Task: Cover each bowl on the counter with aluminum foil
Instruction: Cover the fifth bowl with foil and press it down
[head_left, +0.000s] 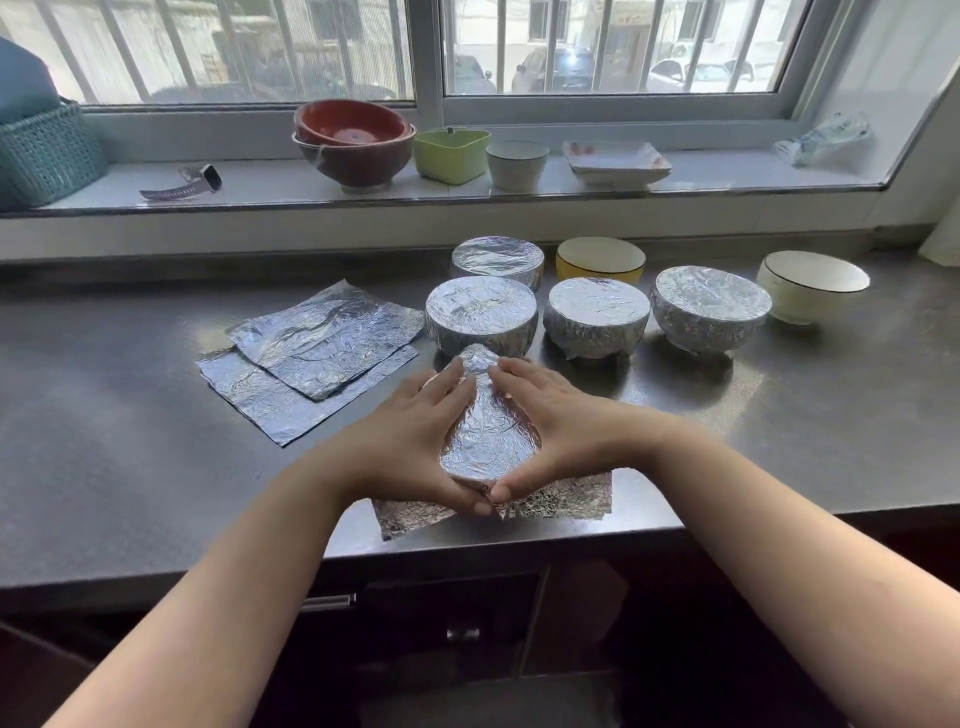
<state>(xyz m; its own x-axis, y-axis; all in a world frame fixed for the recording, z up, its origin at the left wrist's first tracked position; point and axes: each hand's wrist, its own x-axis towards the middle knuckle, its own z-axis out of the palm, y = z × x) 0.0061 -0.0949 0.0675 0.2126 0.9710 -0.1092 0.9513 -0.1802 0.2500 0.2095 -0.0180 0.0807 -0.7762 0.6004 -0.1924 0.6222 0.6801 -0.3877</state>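
Observation:
A bowl draped in a foil sheet (485, 436) stands near the counter's front edge; the bowl itself is hidden. My left hand (415, 436) and my right hand (558, 426) press flat on either side of it, thumbs meeting at the front, fingertips near each other at the back. Foil corners stick out below my thumbs. Behind stand several foil-covered bowls (480, 314) (597, 317) (710, 307) (497, 260). A yellow bowl (600, 258) and a white bowl (811, 286) stand uncovered. Two spare foil sheets (322, 353) lie to the left.
The steel counter (130, 415) ends just in front of my hands. On the windowsill stand stacked red bowls (353, 140), a green container (451, 153), a white cup (517, 163), a square dish (615, 161), a watch (187, 184), a teal basket (44, 150).

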